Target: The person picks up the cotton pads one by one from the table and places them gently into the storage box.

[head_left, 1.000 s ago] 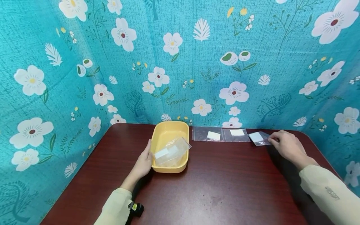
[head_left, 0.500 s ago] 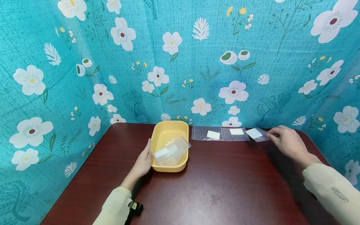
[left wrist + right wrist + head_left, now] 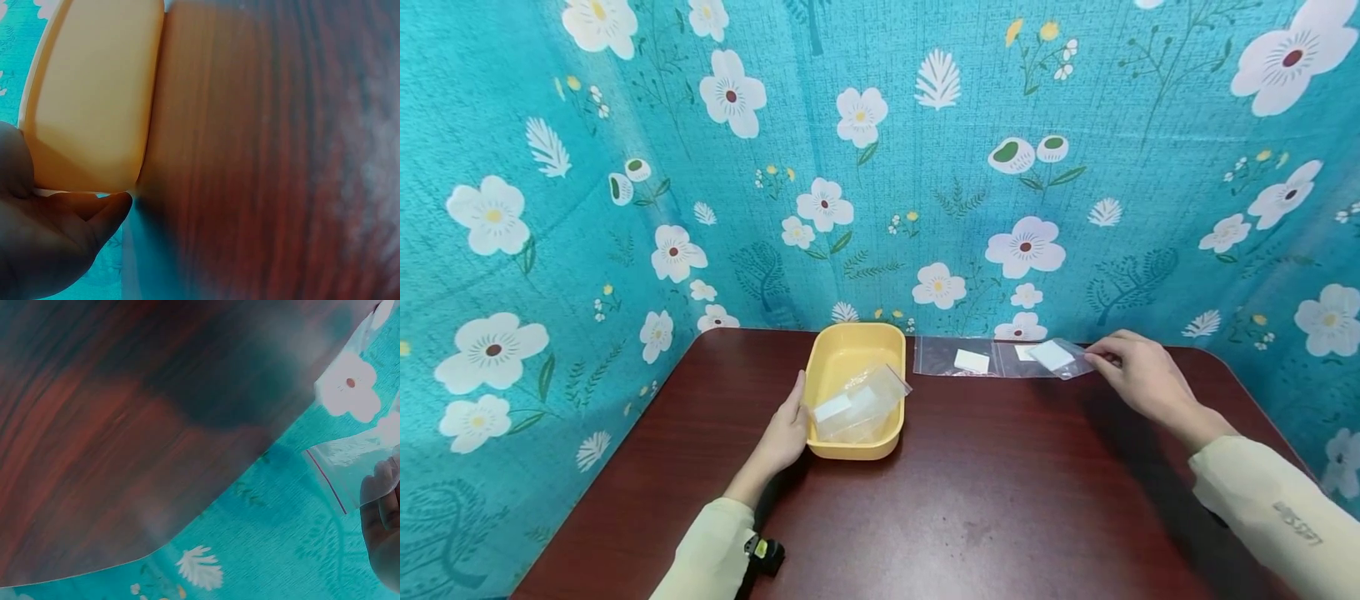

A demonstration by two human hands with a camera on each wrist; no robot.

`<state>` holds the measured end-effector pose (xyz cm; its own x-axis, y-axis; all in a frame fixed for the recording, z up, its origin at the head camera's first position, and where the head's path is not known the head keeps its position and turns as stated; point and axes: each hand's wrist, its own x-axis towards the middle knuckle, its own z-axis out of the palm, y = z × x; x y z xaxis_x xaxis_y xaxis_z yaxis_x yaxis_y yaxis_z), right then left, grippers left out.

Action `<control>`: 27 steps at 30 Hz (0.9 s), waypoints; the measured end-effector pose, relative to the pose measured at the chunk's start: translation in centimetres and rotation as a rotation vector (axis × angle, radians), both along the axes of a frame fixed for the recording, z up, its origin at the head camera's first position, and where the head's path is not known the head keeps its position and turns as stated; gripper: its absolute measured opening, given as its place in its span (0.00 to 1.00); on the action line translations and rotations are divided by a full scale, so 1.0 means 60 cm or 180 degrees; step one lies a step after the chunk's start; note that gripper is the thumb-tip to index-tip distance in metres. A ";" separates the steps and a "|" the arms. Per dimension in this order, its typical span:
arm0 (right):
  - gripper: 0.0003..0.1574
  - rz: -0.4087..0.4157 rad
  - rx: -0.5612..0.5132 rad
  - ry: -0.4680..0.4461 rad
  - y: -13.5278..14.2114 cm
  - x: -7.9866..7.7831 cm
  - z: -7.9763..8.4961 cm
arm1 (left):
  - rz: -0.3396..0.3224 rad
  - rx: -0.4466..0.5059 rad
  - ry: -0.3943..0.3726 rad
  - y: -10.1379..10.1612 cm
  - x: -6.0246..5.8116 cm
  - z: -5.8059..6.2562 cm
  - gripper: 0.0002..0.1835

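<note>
My left hand (image 3: 784, 429) grips the left wall of a yellow plastic tray (image 3: 850, 357); thumb and fingers sit on either side of its edge in the left wrist view. Clear zip bags (image 3: 880, 398) with a white piece showing lie inside the tray. Out to the right, the fingertips of my right hand (image 3: 1138, 375) pinch the end of another clear zip bag (image 3: 1054, 356) holding a white square. That bag overlaps a flat zip bag (image 3: 1006, 367) along the table's back edge. Its red seal line shows in the right wrist view.
Another zip bag (image 3: 935, 357) with a white square lies between the tray and the overlapped bag. The dark red wooden table (image 3: 985, 483) ends at a turquoise flowered cloth (image 3: 955, 208) behind and at both sides.
My right hand has lifted its zip bag slightly and carried it left, from beside the row to over the second flat bag. The left hand and tray have stayed put.
</note>
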<state>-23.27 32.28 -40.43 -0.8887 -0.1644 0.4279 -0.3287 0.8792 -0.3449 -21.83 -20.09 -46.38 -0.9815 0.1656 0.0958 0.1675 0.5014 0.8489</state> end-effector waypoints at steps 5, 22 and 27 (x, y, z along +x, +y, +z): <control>0.08 0.0155 -0.0001 0.0129 -0.031 -0.003 0.001 | 0.0009 -0.0023 -0.0024 0.001 -0.001 -0.004 0.33; 0.06 0.0494 -0.0148 0.0210 -0.155 -0.031 -0.002 | 0.0034 -0.0065 -0.0011 0.000 0.002 -0.006 0.33; 0.06 0.0654 -0.0273 0.0229 -0.197 -0.035 0.005 | 0.0038 -0.0077 0.0023 0.001 0.001 -0.002 0.34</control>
